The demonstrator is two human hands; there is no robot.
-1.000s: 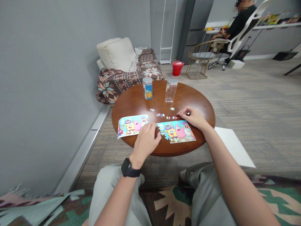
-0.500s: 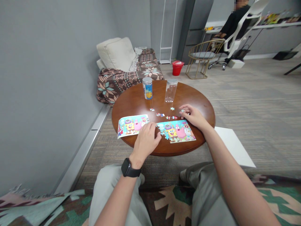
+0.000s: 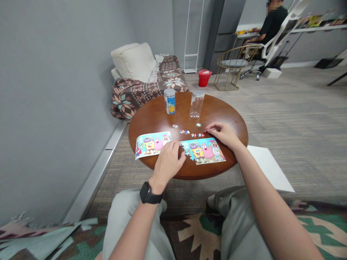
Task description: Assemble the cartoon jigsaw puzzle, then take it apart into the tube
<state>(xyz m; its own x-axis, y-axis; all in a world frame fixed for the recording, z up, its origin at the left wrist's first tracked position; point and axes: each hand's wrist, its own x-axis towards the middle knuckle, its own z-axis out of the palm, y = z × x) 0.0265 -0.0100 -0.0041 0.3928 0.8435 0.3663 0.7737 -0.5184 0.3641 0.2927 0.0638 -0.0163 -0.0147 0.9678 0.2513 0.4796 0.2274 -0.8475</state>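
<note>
On the round wooden table lies a partly assembled jigsaw puzzle of cartoon figures, with an uneven left edge. My left hand rests at that edge, thumb apart from the fingers, covering the right end of a printed picture sheet. Beyond the puzzle, my right hand pinches a small puzzle piece, mostly hidden by the fingertips. Loose puzzle pieces lie in a row left of it. Single pieces sit farther back, one puzzle piece near the clear jar.
At the table's far side stand a printed can and a clear lidded jar. A white board lies low at the right. Behind are a covered sofa, a red bin, a wire chair and a seated person.
My right hand has shifted slightly left, its fingertips closing toward the row of loose pieces. My left hand stays put. The seated person in the background has moved an arm forward.
</note>
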